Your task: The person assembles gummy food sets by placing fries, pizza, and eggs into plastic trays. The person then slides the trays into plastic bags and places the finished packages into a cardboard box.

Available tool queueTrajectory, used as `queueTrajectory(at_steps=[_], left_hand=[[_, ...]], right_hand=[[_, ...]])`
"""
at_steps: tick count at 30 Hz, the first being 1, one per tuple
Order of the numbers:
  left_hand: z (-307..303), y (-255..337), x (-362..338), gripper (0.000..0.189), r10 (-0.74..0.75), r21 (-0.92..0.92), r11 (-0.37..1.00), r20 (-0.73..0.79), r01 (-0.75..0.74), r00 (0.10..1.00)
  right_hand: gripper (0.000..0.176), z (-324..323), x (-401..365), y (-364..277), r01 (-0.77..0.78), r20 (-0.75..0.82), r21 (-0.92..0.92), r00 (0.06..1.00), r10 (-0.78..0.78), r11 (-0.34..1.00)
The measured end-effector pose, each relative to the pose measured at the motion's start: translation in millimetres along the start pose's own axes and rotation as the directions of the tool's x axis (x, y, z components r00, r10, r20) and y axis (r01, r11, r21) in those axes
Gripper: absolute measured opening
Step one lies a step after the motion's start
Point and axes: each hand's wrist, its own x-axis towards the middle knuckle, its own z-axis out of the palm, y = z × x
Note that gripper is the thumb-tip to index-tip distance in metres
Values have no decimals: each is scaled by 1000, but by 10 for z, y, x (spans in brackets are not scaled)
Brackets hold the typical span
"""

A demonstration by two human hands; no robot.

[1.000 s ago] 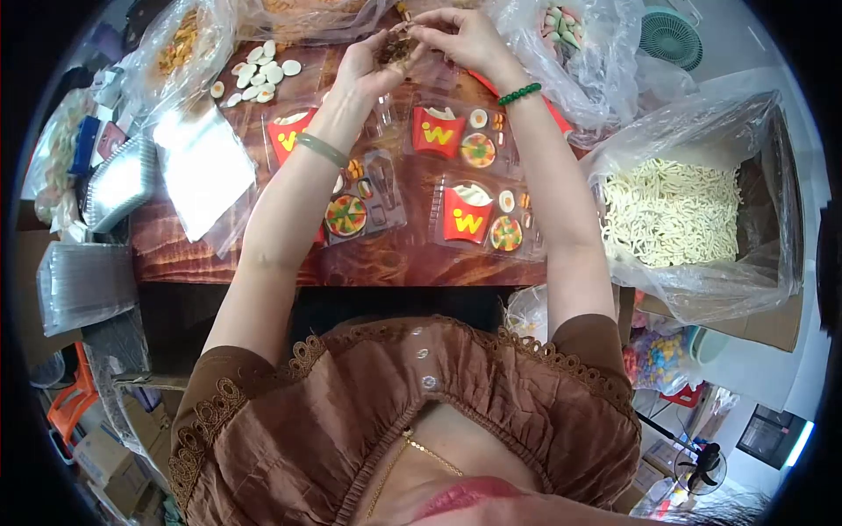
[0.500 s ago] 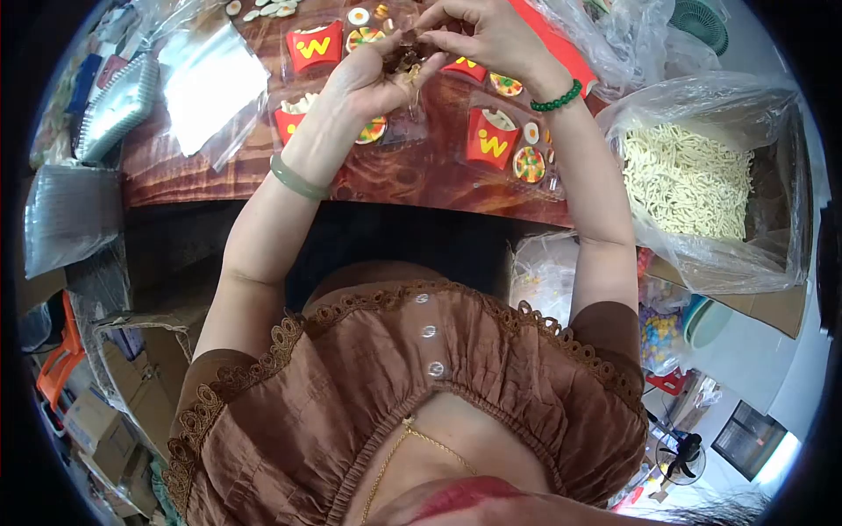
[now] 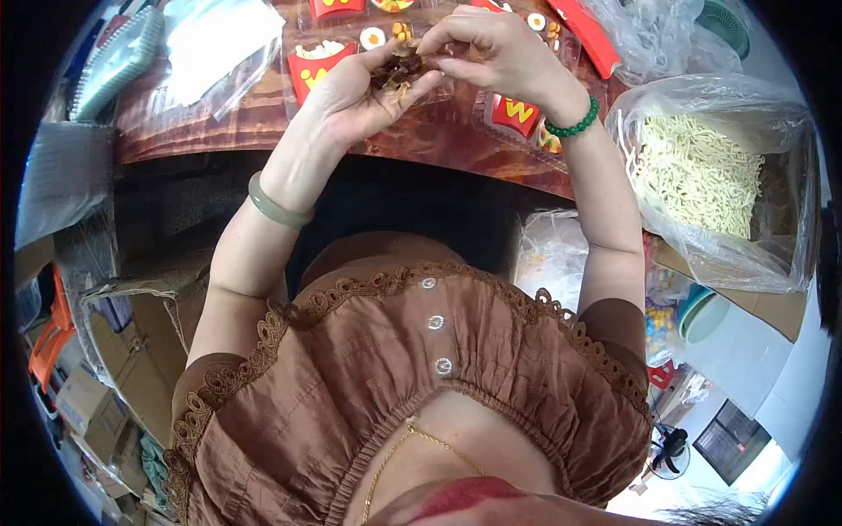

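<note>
My left hand (image 3: pixel 351 98) is cupped over the table, with a small heap of glossy brown pieces (image 3: pixel 400 72) in its palm and fingers. Reaching in from the right, my right hand (image 3: pixel 502 60) has its fingertips pinched at these pieces; what exactly sits between them is too small to make out. Beside my left hand lies a red toy fries box (image 3: pixel 303 68) with a yellow letter. Just beyond are a mini fried egg (image 3: pixel 372 38) and small orange-brown pieces (image 3: pixel 402 31). Another red fries box (image 3: pixel 516 112) lies below my right hand, next to a mini pizza (image 3: pixel 550 140).
A plastic-lined carton (image 3: pixel 781 237) at the right holds many pale fries-like strips (image 3: pixel 702 171). Clear plastic bags (image 3: pixel 219 53) lie at the left of the table, near stacked clear trays (image 3: pixel 118 66). A long red item (image 3: pixel 583 35) lies at the back right.
The view has shifted, so the table's things sit higher in it. Both hands stay together over the brown pieces, my right fingertips still pinched at them.
</note>
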Motion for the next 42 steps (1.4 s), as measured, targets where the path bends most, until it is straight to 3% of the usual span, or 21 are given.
queueTrajectory(at_steps=[3,5,9,10,12,13,16,19,21,23,26,30,32,33,35,38,39,41,42], left_hand=[[-42,-51,-110,38,7,-36,999,93,-4,996],[-2,-93,-196,37,97,119,987,76,-106,992],[-53,-146,-424,36,199,154,970,-42,-190,979],[-84,-165,-457,36,195,151,971,-44,-186,980],[-152,-196,-492,35,251,185,957,-142,-223,958],[-206,-201,-484,35,249,181,958,-145,-221,958],[-303,-178,-430,34,180,100,980,-74,-172,981],[-299,-202,-405,34,188,108,978,-67,-180,980],[-249,-228,-391,37,227,160,966,-157,-202,961],[-300,-208,-384,37,202,132,974,-122,-186,972],[-328,-201,-387,37,193,117,976,-98,-182,976],[-304,-203,-393,37,208,146,971,-116,-190,971],[-286,-203,-399,37,208,136,972,-125,-191,970],[-282,-205,-403,37,209,125,973,-132,-193,969],[-283,-208,-406,37,213,122,973,-134,-197,968],[-326,-198,-391,36,179,61,983,-70,-175,981],[-346,-186,-390,36,152,2,988,-6,-152,988],[-362,-176,-389,38,129,-46,991,45,-127,991],[-370,-169,-392,39,110,-91,991,98,-101,989]], right_hand=[[24,60,-87,-121,9,11,-4,1000,-9,1000],[24,91,-125,-160,8,16,-6,1000,-8,1000],[24,181,-173,-245,3,16,-11,1000,-2,1000],[21,284,-213,-165,23,-48,-153,998,-30,988],[19,495,-232,-41,197,-142,-283,959,-244,939],[14,576,-229,-9,212,-119,-407,952,-281,889],[14,712,-342,-22,227,-72,-540,947,-313,811],[15,699,-405,-53,237,-18,-527,957,-289,816],[15,684,-398,-23,248,-5,-542,955,-298,803],[12,677,-372,-11,186,-94,-409,965,-243,894],[15,719,-372,-33,258,-116,-362,941,-318,896],[16,737,-346,42,226,-117,-380,950,-288,897],[18,693,-345,10,149,-219,-197,957,-192,969],[18,670,-346,0,149,-217,-197,957,-191,969],[17,634,-355,-9,-59,-284,-156,959,12,986],[17,705,-359,17,-112,-215,-77,972,93,991],[17,710,-353,34,-114,-216,-78,972,95,990],[15,722,-322,84,67,-213,-254,969,-123,965],[15,741,-312,126,66,-212,-254,970,-122,965]])
